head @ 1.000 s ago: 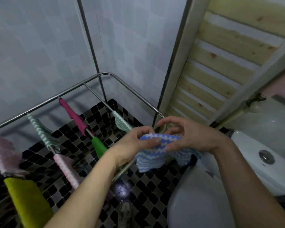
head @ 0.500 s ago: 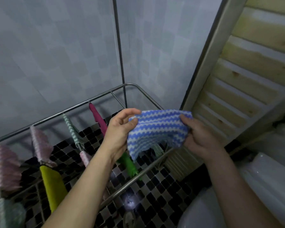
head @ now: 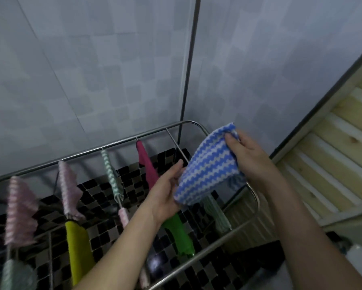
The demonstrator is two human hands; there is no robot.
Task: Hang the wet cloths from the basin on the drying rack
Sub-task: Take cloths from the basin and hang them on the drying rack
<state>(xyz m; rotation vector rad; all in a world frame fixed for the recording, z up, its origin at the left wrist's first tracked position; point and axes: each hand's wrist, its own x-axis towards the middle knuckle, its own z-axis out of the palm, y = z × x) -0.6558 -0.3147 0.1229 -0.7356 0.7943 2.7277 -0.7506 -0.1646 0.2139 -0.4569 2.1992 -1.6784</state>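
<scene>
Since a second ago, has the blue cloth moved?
Yes, the blue cloth shifted up from the near-right corner of the drying rack toward its far-right corner.

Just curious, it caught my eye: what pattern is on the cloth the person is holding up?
Blue and white zigzag stripes run across the cloth, clearest in the head view.

Two hands (head: 165, 197), one drying rack (head: 121, 142), roughly ten cloths (head: 209, 170).

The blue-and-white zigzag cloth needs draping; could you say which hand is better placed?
Probably right: the right hand pinches the raised top corner of the blue-and-white zigzag cloth above the steel rack; the left hand holds its lower edge.
</scene>
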